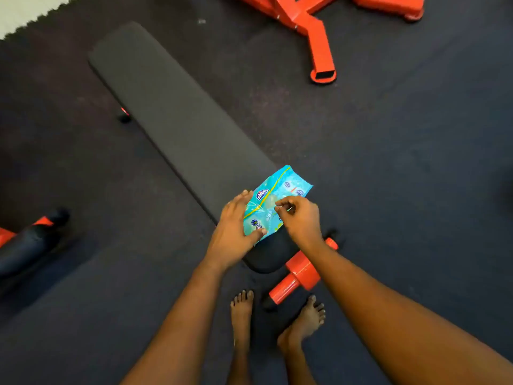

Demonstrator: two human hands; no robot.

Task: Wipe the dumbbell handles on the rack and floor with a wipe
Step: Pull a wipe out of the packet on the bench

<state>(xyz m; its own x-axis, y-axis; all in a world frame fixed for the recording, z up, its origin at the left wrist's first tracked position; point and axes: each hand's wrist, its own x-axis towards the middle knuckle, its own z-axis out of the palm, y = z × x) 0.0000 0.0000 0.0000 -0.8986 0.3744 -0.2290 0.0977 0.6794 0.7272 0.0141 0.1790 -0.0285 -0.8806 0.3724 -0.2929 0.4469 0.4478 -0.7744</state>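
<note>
The head view looks down on a turquoise plastic pack of wipes [274,194], which lies flat on the near end of a long black padded worktop [172,115]. One far corner of the pack hangs a little over the worktop's right edge. The left hand [233,232] rests on the left side of the pack with its fingers [240,200] nearly straight and the thumb lying across the lower edge, so it presses the pack down. The right hand [301,218] is above the middle of the pack. Its fingers are curled and pinch something small on the top face; what exactly they pinch I cannot tell.

Under the near end of the worktop a red round metal support tube [302,270] sticks out. Two bare feet [243,309] stand just beside it on the dark rubber floor mat [388,162].

Far ahead, a red steel frame with flat legs [319,45] stands on the same mat. At the left edge lies a black padded roller on a red bar [30,240]. In the far left corner the mat ends in a toothed border against a pale bare floor [25,9].
</note>
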